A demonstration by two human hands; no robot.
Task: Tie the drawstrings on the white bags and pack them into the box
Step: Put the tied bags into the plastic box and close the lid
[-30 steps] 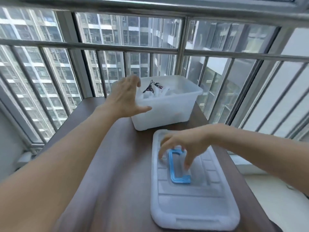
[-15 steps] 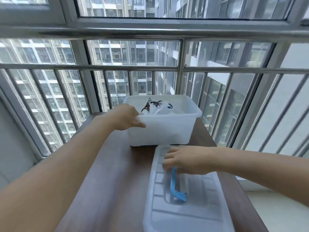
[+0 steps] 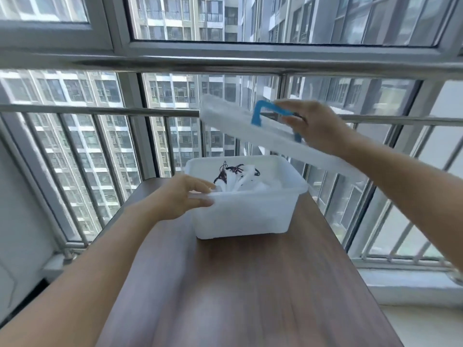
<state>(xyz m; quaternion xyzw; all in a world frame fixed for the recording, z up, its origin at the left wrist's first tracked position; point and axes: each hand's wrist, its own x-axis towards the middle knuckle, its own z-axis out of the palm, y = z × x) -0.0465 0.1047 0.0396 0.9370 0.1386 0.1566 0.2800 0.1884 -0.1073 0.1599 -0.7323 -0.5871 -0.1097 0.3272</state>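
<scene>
A translucent white plastic box [image 3: 245, 216] stands at the far end of the brown table [image 3: 250, 291]. Inside it lie several white bags [image 3: 244, 180] with dark drawstrings bunched on top. My left hand [image 3: 180, 199] grips the box's near-left rim, thumb outside and fingers over the edge. My right hand [image 3: 313, 126] holds the blue handle [image 3: 263, 112] of the white lid [image 3: 250, 131], which hangs tilted in the air above and to the right of the box.
Metal window railings [image 3: 150, 111] and glass run close behind the table's far end and along both sides. A white sill [image 3: 406, 289] lies to the right below the table's edge.
My right hand has lifted the lid by its blue handle off the table and up above the box. My left hand has closed onto the box's rim. The view has tilted upward.
</scene>
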